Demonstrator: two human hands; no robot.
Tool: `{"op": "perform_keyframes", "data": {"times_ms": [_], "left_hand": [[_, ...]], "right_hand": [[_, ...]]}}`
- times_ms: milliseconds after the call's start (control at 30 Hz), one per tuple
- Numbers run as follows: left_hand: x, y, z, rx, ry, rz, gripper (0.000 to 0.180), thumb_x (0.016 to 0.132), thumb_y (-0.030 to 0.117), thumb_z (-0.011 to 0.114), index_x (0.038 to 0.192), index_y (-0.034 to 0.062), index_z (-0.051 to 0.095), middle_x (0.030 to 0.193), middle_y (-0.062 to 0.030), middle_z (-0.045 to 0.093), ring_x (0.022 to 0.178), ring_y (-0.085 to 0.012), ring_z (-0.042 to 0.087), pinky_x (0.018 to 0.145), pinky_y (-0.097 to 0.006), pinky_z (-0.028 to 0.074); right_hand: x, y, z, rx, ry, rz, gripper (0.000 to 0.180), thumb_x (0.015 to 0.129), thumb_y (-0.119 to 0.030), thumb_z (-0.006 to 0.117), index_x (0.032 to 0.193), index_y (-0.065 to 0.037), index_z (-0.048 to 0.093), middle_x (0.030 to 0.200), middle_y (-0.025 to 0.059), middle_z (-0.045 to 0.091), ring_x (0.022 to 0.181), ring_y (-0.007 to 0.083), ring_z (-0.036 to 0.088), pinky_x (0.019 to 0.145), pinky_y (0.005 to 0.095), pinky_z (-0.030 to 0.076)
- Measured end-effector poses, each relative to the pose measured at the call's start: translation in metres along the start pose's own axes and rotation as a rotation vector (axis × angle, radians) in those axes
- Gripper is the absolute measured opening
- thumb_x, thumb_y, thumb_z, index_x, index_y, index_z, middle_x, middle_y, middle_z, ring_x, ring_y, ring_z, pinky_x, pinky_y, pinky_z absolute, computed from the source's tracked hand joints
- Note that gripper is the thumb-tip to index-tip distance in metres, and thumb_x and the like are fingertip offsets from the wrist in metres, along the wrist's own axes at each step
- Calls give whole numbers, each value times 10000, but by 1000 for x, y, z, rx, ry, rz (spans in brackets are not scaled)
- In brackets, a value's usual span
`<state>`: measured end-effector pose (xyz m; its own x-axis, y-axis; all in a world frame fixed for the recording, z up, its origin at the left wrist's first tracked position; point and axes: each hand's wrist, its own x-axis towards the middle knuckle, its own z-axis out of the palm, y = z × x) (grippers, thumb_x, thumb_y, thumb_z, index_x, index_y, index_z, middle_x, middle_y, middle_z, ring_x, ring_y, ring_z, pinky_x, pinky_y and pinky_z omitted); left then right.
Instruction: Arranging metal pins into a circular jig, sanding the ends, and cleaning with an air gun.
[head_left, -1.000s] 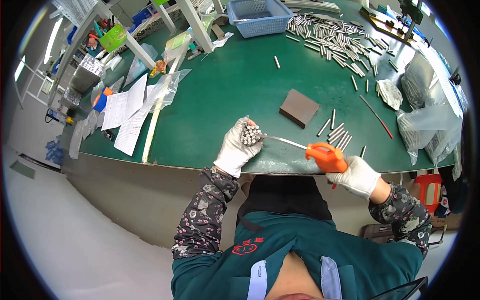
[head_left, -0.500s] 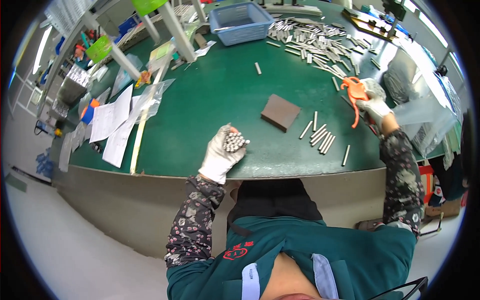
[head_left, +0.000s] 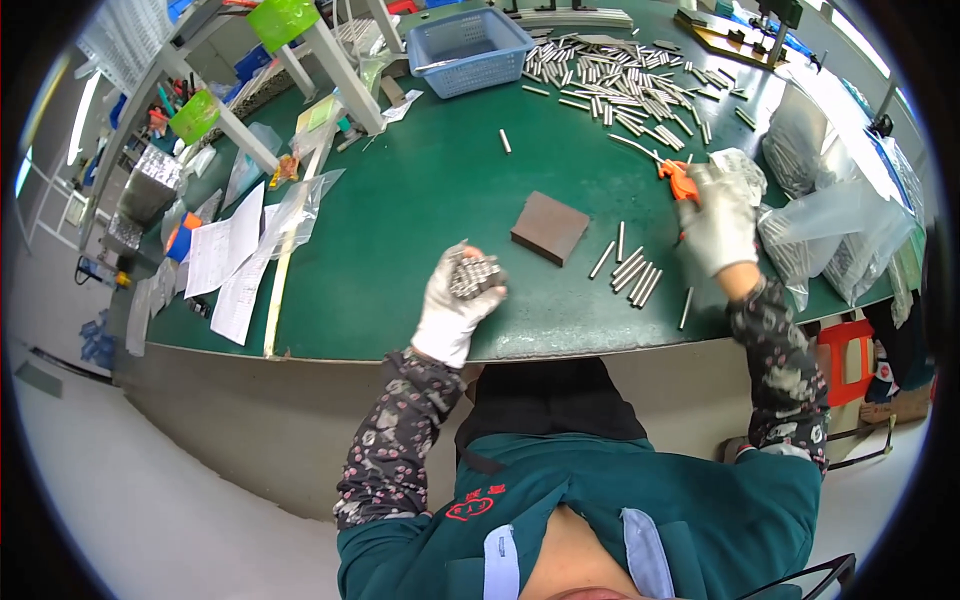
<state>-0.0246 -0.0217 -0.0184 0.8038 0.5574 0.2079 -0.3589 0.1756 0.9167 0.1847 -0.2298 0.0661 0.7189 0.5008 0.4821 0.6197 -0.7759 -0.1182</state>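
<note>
My left hand [head_left: 452,305], in a white glove, is closed around a bundle of short metal rods [head_left: 474,278] near the table's front edge. The rods' ends face up. At the right, my gloved right hand [head_left: 722,215] grips an orange air blow gun [head_left: 680,181]. Its thin bent nozzle [head_left: 636,149] points left and away from me, toward the rod pile; the hand hides most of the handle. Between my hands lie a brown rectangular block [head_left: 550,228] and several loose rods [head_left: 630,272] on the green table [head_left: 400,190].
A large scattered pile of rods [head_left: 620,85] covers the far right, beside a blue plastic basket [head_left: 470,60]. Clear plastic bags [head_left: 840,240] lie along the right edge. Paper sheets [head_left: 225,245] and a white shelf frame [head_left: 345,75] stand at the left.
My right hand has shifted left and turned the blow gun, bringing its nozzle into sight. My left hand, still around the rods, has moved slightly right.
</note>
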Motion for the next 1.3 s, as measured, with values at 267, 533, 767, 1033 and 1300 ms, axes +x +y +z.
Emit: {"op": "perform_keyframes", "data": {"times_ms": [267, 533, 767, 1033, 1300], "left_hand": [[0, -8, 9, 156, -180, -29, 481, 634, -46, 688, 1043, 61, 460, 872, 5, 520, 850, -93, 553, 738, -206, 464], [-5, 12, -6, 552, -133, -12, 589, 624, 30, 722, 1136, 44, 430, 1037, -65, 565, 957, -134, 560, 820, -243, 467], [1, -11, -45, 631, -192, 9, 702, 576, 209, 794, 1164, 46, 448, 1092, -78, 557, 977, -226, 565, 1026, -327, 284], [-2, 11, -21, 376, -166, -96, 822, 614, 62, 782, 1292, 43, 319, 1140, -79, 528, 1005, -145, 536, 877, -271, 441], [2, 4, -24, 375, -146, -115, 902, 598, 89, 798, 1327, 47, 269, 1147, -83, 525, 1020, -156, 528, 886, -279, 438]], "right_hand": [[-63, -120, 41, 1043, -430, -206, 368, 706, -192, 637, 1028, -44, 540, 786, 156, 606, 740, 292, 600, 682, 358, 477], [-67, -137, 51, 1104, -357, -199, 281, 696, -130, 644, 955, -36, 586, 790, 150, 609, 726, 265, 604, 663, 325, 478], [-60, -146, 52, 1179, -511, -177, 323, 703, -125, 639, 1008, -29, 589, 807, 163, 613, 737, 234, 614, 675, 301, 480], [-51, -146, 58, 1203, -619, -177, 354, 703, -156, 663, 1019, -18, 588, 845, 147, 621, 763, 215, 613, 708, 289, 475], [-49, -144, 65, 1237, -610, -193, 373, 700, -161, 670, 1028, -6, 584, 859, 134, 619, 787, 194, 605, 726, 279, 469]]}}
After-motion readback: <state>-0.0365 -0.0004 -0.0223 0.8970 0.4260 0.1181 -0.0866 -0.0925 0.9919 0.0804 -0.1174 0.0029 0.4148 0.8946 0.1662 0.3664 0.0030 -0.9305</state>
